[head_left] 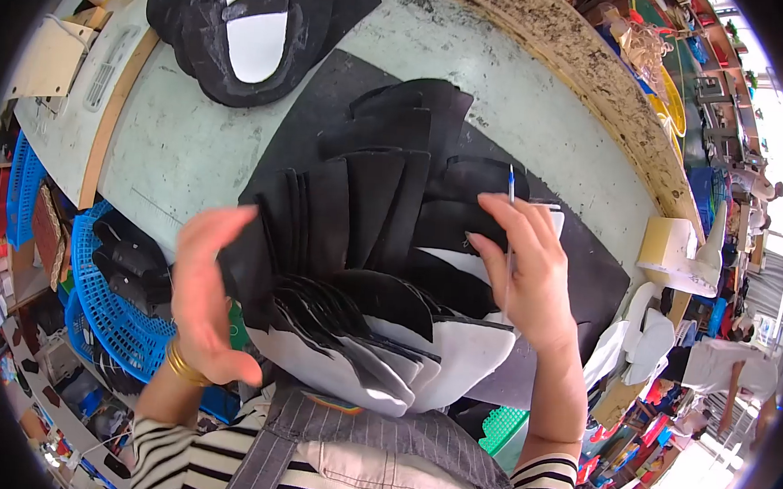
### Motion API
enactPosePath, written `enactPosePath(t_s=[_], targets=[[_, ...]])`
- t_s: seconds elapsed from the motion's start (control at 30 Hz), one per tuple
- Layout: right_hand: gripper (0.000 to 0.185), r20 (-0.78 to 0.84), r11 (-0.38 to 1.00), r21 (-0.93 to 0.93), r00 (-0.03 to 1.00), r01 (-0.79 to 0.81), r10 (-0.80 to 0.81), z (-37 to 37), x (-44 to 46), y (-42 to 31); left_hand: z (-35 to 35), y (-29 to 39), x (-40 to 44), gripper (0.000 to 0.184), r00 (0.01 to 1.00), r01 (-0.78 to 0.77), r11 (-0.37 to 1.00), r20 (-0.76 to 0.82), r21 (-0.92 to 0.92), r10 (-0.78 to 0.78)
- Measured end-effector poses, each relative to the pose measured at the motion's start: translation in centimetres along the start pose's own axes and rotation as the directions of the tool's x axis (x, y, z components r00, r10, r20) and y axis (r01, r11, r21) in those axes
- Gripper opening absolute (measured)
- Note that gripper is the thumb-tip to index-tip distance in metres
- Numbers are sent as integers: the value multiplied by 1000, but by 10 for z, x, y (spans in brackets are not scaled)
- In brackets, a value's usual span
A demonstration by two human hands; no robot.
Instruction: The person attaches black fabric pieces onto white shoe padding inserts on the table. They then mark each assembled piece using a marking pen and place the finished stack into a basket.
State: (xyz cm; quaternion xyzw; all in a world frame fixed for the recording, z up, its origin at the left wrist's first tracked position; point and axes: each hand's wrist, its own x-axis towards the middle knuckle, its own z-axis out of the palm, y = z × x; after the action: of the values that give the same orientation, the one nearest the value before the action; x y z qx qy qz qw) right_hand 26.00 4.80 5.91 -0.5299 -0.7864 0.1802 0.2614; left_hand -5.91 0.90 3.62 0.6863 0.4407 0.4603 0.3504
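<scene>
My left hand (205, 292), slightly blurred, is raised at the left of the pile with thumb and fingers spread and nothing in them. A thin pen (512, 182) with a blue tip is held upright in my right hand (536, 274), whose thumb and forefinger are apart. Between my hands lies a fanned pile of thin, flat black pieces (371, 208), standing in overlapping rows. Nearest my body, several black pieces with pale grey-white ends (466, 350) overlap. All rest on a dark sheet (585, 263) on the table.
Another black stack with a white oval piece (256, 47) lies at the far left of the table (185, 136). A blue basket (121, 328) with black pieces stands at left. White cut pieces (648, 338) and a cream block (674, 255) are at right. Other people sit farther right.
</scene>
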Motion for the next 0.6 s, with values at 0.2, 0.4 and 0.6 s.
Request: enactPosePath(t_s=[0.2, 0.4, 0.6], targets=[[35, -75, 989, -106, 991, 102, -110, 0, -10, -13, 31, -8, -119, 66, 630, 641, 587, -96, -494, -770], [37, 365, 944, 257, 925, -208, 104, -45, -30, -54, 37, 10, -99, 62, 470, 706, 164, 282, -689, -836], [46, 728, 753, 438, 685, -491, 24, -42, -22, -22, 30, 14, -97, 60, 386, 817, 58, 471, -573, -793]])
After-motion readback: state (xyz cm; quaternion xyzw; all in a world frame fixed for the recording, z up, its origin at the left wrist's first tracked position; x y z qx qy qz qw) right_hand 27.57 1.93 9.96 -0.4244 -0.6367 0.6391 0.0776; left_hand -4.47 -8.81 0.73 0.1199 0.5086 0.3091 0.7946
